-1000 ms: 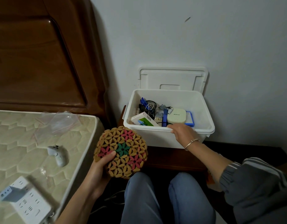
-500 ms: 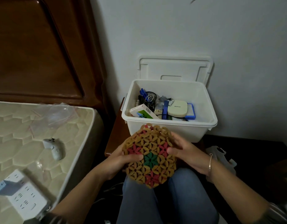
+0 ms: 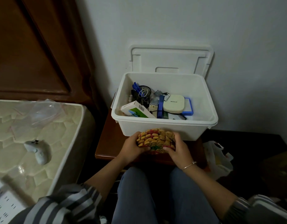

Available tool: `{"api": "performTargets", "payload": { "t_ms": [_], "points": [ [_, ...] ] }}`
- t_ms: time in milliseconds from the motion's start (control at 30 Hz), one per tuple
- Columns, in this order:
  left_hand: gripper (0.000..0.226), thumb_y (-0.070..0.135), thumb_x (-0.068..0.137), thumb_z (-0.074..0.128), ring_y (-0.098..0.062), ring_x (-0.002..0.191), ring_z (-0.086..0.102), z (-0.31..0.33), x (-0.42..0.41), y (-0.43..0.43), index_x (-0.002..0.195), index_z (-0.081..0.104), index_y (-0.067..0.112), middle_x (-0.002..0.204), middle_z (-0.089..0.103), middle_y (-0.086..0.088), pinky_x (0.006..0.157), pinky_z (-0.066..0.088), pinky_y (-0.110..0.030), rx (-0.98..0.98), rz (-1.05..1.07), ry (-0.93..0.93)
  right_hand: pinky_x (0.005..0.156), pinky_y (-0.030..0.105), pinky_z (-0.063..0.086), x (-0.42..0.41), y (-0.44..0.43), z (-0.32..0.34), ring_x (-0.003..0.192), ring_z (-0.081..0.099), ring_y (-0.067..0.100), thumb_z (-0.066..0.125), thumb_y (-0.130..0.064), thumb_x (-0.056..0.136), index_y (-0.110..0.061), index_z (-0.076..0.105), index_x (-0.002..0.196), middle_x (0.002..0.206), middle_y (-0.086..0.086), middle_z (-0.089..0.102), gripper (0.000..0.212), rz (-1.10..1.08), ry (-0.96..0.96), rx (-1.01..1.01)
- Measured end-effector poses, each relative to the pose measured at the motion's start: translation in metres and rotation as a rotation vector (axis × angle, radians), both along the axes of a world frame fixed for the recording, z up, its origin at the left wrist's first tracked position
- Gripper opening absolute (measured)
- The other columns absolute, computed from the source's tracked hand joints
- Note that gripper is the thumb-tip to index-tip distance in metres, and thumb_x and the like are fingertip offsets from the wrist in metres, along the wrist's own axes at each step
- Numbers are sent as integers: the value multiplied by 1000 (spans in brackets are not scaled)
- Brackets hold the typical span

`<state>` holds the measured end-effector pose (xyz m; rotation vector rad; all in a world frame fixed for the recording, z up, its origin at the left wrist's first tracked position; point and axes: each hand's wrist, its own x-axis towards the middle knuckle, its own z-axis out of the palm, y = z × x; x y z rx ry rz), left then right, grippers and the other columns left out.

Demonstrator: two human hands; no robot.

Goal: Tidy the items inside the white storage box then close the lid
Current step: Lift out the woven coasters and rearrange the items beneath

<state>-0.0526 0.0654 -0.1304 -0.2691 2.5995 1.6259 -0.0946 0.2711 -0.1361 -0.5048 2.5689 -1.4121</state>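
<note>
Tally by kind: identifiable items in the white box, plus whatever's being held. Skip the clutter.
Carton, white and green: 1
Black mesh pen cup: 1
Cream rounded case: 1
Blue tray: 1
Black comb: 1
Woven mat, held outside the box: 1
Total: 6. Small clutter behind the case is not countable.

Saw a cream quilted mattress (image 3: 62, 136) at the left, with a white game controller (image 3: 38, 151) lying on it, a crumpled clear plastic bag (image 3: 41, 113) farther back and a white power strip (image 3: 5, 206) at the near left corner. Noted a dark wooden headboard (image 3: 34, 54) behind, a pale wall (image 3: 204, 21) at the far right, a brown wooden nightstand (image 3: 107, 143) between, and a white plastic bag (image 3: 218, 160) on the dark floor at the right.
</note>
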Motion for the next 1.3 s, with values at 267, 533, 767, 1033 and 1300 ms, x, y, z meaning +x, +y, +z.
{"api": "performTargets", "payload": {
  "t_ms": [267, 533, 767, 1033, 1300],
  "points": [
    [52, 12, 71, 80, -4, 96, 57, -5, -21, 3, 111, 50, 26, 100, 60, 15, 69, 41, -7, 86, 77, -71, 97, 21, 34, -17, 0, -14, 117, 41, 8, 71, -17, 82, -9, 33, 138, 132, 9, 49, 68, -32, 14, 18],
    [71, 16, 70, 84, -5, 111, 53, -6, -10, 19, 126, 41, 21, 120, 52, 5, 83, 52, -19, 278, 185, -23, 104, 30, 40, -15, -8, -23, 127, 43, 21, 74, -10, 77, -7, 29, 139, 135, 11, 44, 77, -73, -25, -36],
    [56, 61, 72, 68, -6, 105, 60, -1, -8, 36, 115, 57, 27, 113, 62, 6, 78, 51, -20, 522, 441, -3, 99, 23, 39, -5, -16, -32, 123, 44, 21, 77, -4, 71, -7, 35, 135, 131, 12, 46, 76, -163, 14, -79],
    [21, 42, 93, 53, -8, 107, 55, -13, -15, 40, 111, 55, 29, 115, 58, 4, 88, 50, -29, 489, 594, 4, 99, 26, 40, -5, -17, -32, 122, 44, 15, 79, -2, 68, -9, 38, 134, 132, 8, 47, 79, -226, -33, -192],
    [23, 32, 99, 38, -14, 113, 49, -17, -17, 39, 112, 56, 27, 112, 52, 4, 103, 41, -39, 363, 618, -45, 100, 31, 43, -6, -17, -33, 120, 47, 18, 80, -4, 67, -10, 41, 131, 128, 8, 50, 76, -238, -53, -193]
  ]
}}
